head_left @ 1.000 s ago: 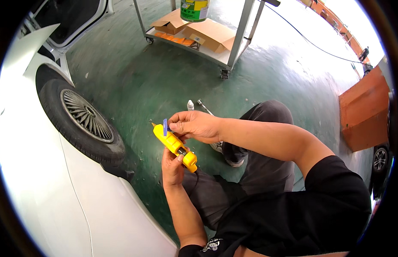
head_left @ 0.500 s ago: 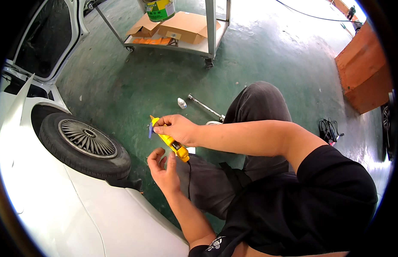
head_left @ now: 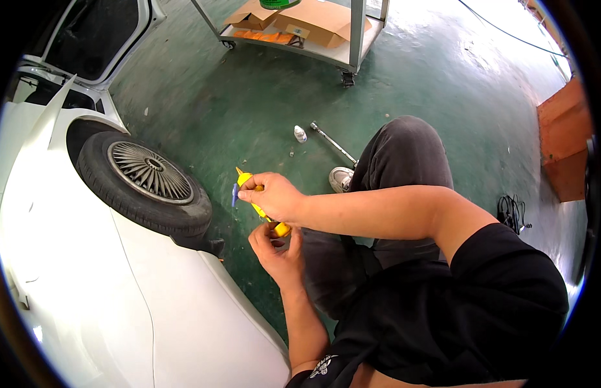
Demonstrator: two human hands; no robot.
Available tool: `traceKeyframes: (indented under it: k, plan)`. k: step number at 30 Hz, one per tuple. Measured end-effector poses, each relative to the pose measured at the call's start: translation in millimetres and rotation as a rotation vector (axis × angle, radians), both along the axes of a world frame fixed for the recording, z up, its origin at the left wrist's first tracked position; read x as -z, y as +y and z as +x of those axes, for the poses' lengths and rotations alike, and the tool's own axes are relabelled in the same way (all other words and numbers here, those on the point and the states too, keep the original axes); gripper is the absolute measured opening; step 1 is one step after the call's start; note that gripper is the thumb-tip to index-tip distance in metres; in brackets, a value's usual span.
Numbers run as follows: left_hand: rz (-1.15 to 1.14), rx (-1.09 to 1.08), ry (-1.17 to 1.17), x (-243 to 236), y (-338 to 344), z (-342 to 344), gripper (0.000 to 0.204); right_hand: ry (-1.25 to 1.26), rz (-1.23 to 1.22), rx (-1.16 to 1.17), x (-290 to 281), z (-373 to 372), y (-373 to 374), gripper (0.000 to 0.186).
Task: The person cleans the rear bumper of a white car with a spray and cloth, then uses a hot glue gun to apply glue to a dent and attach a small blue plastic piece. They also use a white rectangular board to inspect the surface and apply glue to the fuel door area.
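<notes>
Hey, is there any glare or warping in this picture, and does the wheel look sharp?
Head view: strong glare whitens the floor at upper right; head view: the white car looks washed out in places; head view: fisheye warping, with a black border rounding the corners; head view: the wheel looks fairly sharp, its spokes distinct.

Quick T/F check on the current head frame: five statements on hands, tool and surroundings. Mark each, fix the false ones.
1. The right hand grips the yellow tool. True.
2. The blue piece is at the tool's rear end. False: it is toward the pointed tip.
3. Cardboard boxes sit on the cart. True.
4. The white bottle is right of the metal bar tool. False: it is left of it.
5. The car is red. False: it is white.
</notes>
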State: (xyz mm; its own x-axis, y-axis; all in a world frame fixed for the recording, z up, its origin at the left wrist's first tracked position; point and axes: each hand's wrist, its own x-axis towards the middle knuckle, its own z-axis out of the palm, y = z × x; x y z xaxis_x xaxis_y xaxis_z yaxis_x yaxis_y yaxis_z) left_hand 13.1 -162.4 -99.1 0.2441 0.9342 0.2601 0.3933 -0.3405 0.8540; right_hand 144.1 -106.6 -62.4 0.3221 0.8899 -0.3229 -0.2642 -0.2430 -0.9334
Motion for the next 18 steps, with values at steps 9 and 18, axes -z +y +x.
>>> traceKeyframes:
  k: [9, 18]
  plan:
    - [0.184, -0.119, 0.116, 0, -3, -10, 0.028, -0.083, 0.131, -0.036, 15, 31, -5, 0.028]
    - [0.170, -0.031, 0.042, 2, -12, -35, 0.030, -0.260, 0.028, -0.205, 35, 93, 31, 0.022]
